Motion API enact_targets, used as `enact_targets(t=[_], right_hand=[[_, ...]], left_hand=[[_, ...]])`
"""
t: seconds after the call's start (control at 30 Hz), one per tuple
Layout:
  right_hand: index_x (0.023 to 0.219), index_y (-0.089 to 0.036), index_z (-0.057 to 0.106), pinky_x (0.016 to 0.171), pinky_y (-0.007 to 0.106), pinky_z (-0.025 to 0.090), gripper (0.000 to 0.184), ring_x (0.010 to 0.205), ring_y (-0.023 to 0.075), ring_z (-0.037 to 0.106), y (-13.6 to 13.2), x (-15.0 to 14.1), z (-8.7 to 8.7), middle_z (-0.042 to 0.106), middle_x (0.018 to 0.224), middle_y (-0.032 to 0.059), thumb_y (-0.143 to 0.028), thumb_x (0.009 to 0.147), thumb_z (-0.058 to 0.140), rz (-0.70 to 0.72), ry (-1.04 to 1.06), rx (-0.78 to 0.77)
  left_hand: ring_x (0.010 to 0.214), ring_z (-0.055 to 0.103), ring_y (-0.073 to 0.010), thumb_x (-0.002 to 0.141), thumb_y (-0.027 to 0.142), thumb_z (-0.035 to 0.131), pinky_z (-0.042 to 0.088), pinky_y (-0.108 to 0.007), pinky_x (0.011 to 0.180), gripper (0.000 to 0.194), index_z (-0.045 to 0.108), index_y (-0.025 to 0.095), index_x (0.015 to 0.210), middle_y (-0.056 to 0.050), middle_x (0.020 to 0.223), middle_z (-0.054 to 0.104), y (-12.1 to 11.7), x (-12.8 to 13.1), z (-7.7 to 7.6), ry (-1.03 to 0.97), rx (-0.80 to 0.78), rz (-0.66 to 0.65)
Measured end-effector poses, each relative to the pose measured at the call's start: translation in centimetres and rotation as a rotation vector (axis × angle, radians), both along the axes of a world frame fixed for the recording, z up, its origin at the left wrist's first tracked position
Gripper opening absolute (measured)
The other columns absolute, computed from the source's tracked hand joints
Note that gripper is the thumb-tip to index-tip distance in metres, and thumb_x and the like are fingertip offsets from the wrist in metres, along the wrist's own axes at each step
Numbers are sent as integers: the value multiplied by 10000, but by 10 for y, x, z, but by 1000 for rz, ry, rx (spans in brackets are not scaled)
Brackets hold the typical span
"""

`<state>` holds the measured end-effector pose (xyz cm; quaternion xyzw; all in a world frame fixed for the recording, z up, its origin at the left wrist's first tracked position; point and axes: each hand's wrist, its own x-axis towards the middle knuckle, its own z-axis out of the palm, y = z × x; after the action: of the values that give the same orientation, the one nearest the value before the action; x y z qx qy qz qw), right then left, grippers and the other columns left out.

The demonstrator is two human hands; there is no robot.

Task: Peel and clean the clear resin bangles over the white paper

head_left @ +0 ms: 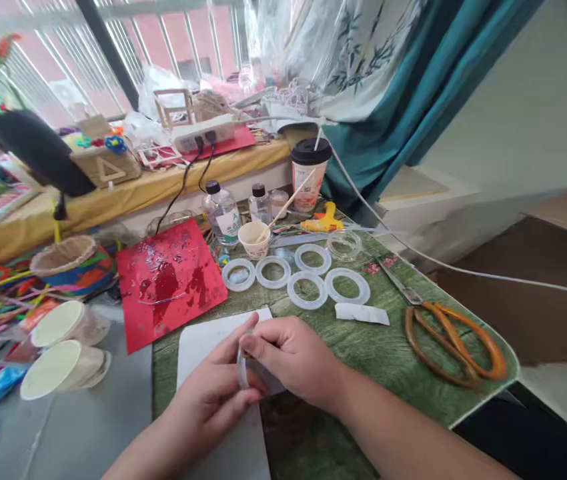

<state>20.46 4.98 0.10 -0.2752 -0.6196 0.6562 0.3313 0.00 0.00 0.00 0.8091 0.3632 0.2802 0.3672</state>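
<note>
My left hand [216,390] and my right hand [296,357] meet low in the middle of the head view. Between them is a translucent ring mold [242,370], tilted on edge and partly covered by fingers. My left fingers wrap its outer side, while my right thumb and fingers pinch the upper rim. Under the hands lies a white sheet [196,343]. Just beyond, several similar ring molds [347,272] rest flat on the green tabletop [358,360]. A small white strip [362,313] lies beside them.
Orange-handled scissors [451,340] lie at right. Behind the molds stand a paper cup with a stick [253,241], bottles [222,217], a lidded coffee cup [308,177] and a yellow glue gun [323,219]. A wet red sheet [163,287] and tilted cups [63,370] are left.
</note>
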Motion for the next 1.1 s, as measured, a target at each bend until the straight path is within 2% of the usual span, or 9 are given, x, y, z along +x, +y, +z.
enact_targets(t=[0.1, 0.27, 0.37, 0.4, 0.5, 0.57, 0.8, 1.0, 1.1], right_hand=[[612, -173, 591, 560, 242, 333, 557, 542, 100, 440, 0, 2, 1, 502, 549, -41, -527, 1042, 595, 125, -60, 112], [607, -181, 575, 584, 251, 357, 540, 569, 113, 467, 2, 2, 2, 537, 578, -31, -486, 1052, 572, -61, -122, 91], [576, -185, 551, 540, 261, 309, 525, 525, 106, 412, 3, 3, 4, 483, 528, -46, -448, 1028, 611, 111, -170, 114], [585, -184, 563, 548, 263, 311, 514, 533, 108, 422, 3, 3, 3, 493, 536, -45, -436, 1031, 605, 110, -181, 128], [629, -183, 594, 595, 264, 338, 490, 592, 117, 473, 3, 3, 1, 534, 591, -35, -427, 1054, 567, 6, -206, 152], [635, -185, 583, 597, 266, 334, 489, 601, 118, 469, 3, 3, -2, 520, 598, -38, -432, 1057, 564, 18, -216, 155], [687, -187, 615, 657, 267, 383, 452, 669, 137, 548, 6, 2, -6, 601, 680, -18, -416, 1069, 535, 13, -217, 166], [734, -195, 593, 732, 258, 429, 386, 748, 145, 587, 4, 1, -4, 639, 756, -11, -346, 1078, 504, -42, -208, 139], [743, -197, 590, 690, 257, 407, 394, 721, 142, 563, 2, 3, -3, 615, 742, -15, -363, 1085, 489, -15, -257, 169]], left_hand=[[1627, 312, -293, 1091, 377, 546, 439, -399, 1241, 282, 769, 222, 1020, -100, 1675, 503, -1, 1, -5, -3, 19, -14], [1615, 341, -315, 1072, 340, 586, 429, -429, 1249, 246, 782, 213, 997, -113, 1689, 479, -1, 1, -8, 2, -3, 22], [1618, 332, -316, 1060, 310, 611, 472, -409, 1212, 219, 799, 211, 1009, -126, 1673, 499, 1, 2, -11, -11, 2, -6], [1610, 352, -320, 1057, 303, 617, 487, -413, 1199, 214, 804, 210, 1009, -134, 1662, 513, 2, 2, -12, -15, 1, 1], [1521, 506, -331, 1047, 305, 636, 499, -452, 1183, 222, 805, 206, 943, -151, 1601, 579, 6, 2, -14, -32, -17, 102], [1468, 561, -338, 1024, 318, 674, 515, -460, 1161, 215, 808, 205, 899, -155, 1565, 604, 8, 1, -15, -36, -27, 119], [1398, 590, -349, 937, 314, 776, 510, -499, 1141, 115, 789, 215, 993, -164, 1483, 629, 7, 1, -15, -44, -125, 240], [1402, 592, -323, 1046, 340, 600, 491, -458, 1156, 208, 738, 208, 962, -154, 1540, 601, 3, 2, -6, -101, -180, 207], [1372, 627, -317, 1034, 309, 617, 517, -436, 1122, 196, 739, 208, 919, -148, 1484, 656, 3, 2, -8, -83, -163, 214]])
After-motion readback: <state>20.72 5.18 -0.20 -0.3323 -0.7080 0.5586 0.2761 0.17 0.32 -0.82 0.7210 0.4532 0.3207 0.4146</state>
